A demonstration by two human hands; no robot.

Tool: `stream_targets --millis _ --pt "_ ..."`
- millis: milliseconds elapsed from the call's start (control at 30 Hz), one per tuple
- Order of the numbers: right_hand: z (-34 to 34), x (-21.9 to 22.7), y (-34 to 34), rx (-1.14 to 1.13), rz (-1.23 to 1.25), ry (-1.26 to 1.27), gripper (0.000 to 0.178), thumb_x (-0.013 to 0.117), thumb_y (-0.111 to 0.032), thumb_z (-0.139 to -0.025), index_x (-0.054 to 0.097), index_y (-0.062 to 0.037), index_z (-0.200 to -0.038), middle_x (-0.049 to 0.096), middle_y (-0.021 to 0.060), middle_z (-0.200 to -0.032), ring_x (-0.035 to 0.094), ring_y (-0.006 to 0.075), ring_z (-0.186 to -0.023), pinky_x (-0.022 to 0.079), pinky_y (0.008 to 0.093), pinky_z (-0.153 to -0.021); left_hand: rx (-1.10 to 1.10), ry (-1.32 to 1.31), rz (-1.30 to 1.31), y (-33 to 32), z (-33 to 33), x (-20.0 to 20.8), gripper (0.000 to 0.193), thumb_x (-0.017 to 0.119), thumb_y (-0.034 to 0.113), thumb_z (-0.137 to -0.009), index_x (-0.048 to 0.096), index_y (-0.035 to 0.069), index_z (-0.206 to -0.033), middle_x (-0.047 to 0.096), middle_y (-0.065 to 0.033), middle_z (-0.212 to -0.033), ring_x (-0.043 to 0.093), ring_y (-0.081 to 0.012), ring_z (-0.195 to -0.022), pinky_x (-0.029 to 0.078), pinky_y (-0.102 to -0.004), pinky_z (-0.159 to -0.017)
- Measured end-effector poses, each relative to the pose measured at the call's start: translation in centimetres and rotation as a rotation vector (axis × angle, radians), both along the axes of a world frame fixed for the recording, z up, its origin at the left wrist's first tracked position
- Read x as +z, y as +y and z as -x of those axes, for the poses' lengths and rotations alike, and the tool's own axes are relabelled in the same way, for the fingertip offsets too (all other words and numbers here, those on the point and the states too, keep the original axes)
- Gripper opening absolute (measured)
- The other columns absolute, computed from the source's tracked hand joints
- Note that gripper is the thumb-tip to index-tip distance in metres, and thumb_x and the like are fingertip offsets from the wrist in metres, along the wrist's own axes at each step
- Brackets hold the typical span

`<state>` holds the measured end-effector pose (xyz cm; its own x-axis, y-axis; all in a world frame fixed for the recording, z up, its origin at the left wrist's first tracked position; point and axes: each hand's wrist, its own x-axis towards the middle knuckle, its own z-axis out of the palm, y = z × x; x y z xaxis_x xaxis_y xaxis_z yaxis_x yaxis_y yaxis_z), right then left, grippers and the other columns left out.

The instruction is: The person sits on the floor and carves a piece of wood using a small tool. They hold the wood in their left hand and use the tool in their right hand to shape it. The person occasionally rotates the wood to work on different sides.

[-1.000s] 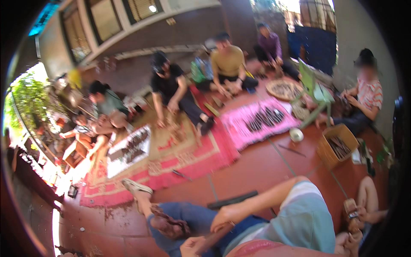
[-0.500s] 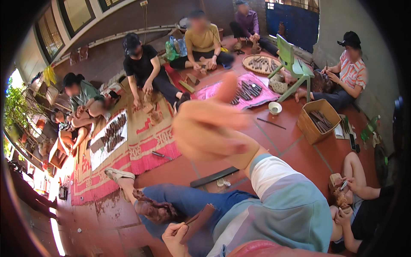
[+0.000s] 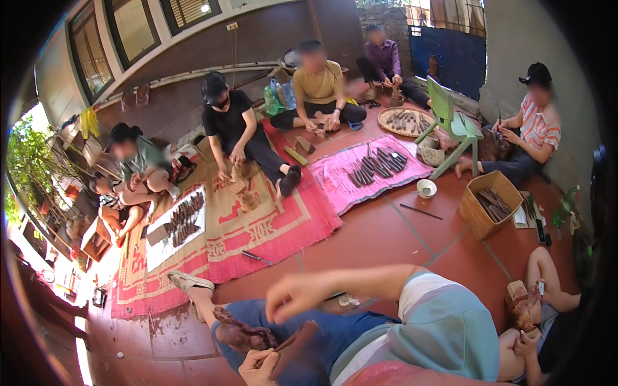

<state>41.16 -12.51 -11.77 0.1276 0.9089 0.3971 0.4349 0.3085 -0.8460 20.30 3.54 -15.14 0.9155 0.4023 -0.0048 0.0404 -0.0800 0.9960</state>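
Observation:
My left hand (image 3: 259,365) is closed low in the lap, thumb and fingers pinching a thin, flat brown piece (image 3: 297,347); whether it is wood or a folded sheet I cannot tell. Just beyond it, a dark brown carved wooden piece (image 3: 239,331) rests against my blue trouser leg. Above the lap, my right hand (image 3: 302,294) reaches leftward with its fingers bent down. Motion blurs those fingers, and I see nothing certain in them. A dark flat bar lies on the floor, mostly hidden behind the right forearm.
Red patterned mats (image 3: 277,238) carry a slim tool (image 3: 257,258). Dark carving tools lie on a pink cloth (image 3: 341,199) and a white sheet (image 3: 158,257). A wooden box (image 3: 476,212), bowl (image 3: 426,188) and green chair (image 3: 460,128) stand rightward. Several people sit around, one close at right.
My right hand has dropped from high over the mat toward the lap, near the left hand. My left hand keeps its hold on the brown piece. The view has shifted slightly.

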Motion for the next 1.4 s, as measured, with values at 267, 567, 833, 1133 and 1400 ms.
stream_targets --millis 267,567,833,1133,1400 --pt "2.4 -2.7 -0.4 0.077 0.153 0.014 0.019 0.07 -0.017 -0.077 0.065 -0.0038 -0.09 0.062 0.0069 -0.083 0.06 0.0171 -0.074 0.046 0.0291 -0.064 0.036 0.033 -0.084 -0.7 -0.9 0.8 0.012 0.066 0.007 -0.082 0.064 0.0 -0.091 0.062 -0.0036 -0.082 0.056 -0.0096 -0.074 0.046 -0.0232 -0.067" --pt "2.1 -3.7 -0.7 0.166 0.151 0.045 0.019 0.067 -0.012 -0.076 0.064 -0.0048 -0.092 0.063 0.0062 -0.082 0.06 0.0176 -0.074 0.046 0.0304 -0.063 0.057 -0.027 0.266 -2.1 -0.5 0.0 0.016 0.07 -0.009 -0.068 0.065 -0.005 -0.083 0.054 -0.0038 -0.072 0.054 -0.0093 -0.063 0.041 -0.0186 -0.058" --pt "1.4 -6.5 -1.5 0.316 0.264 0.344 0.033 0.07 -0.014 -0.078 0.058 -0.0055 -0.108 0.057 0.0036 -0.084 0.056 0.0105 -0.071 0.045 0.0244 -0.061 -0.024 0.088 0.099 -2.0 -0.4 0.3 0.013 0.066 0.003 -0.079 0.064 -0.002 -0.09 0.061 -0.0026 -0.08 0.054 -0.0096 -0.075 0.042 -0.0221 -0.069" --pt "4.7 -3.6 -1.9 -0.005 -0.251 -0.214 0.043 0.071 -0.035 -0.073 0.059 -0.0087 -0.105 0.05 0.0088 -0.11 0.046 0.0269 -0.104 0.039 0.0379 -0.087 0.172 0.038 0.108 -0.5 -0.5 -0.2 0.01 0.065 0.003 -0.081 0.063 -0.002 -0.09 0.063 -0.0083 -0.087 0.059 -0.0141 -0.075 0.049 -0.0276 -0.069" --pt "6.9 -3.3 -1.5 -0.282 -0.152 -0.442 0.021 0.067 -0.026 -0.073 0.057 -0.0094 -0.081 0.049 0.0077 -0.102 0.046 0.0271 -0.098 0.037 0.0393 -0.082 0.263 -0.078 -0.055 -1.0 -0.6 0.1 0.011 0.067 0.0 -0.079 0.063 -0.002 -0.089 0.063 -0.007 -0.083 0.057 -0.0123 -0.074 0.048 -0.0241 -0.07"
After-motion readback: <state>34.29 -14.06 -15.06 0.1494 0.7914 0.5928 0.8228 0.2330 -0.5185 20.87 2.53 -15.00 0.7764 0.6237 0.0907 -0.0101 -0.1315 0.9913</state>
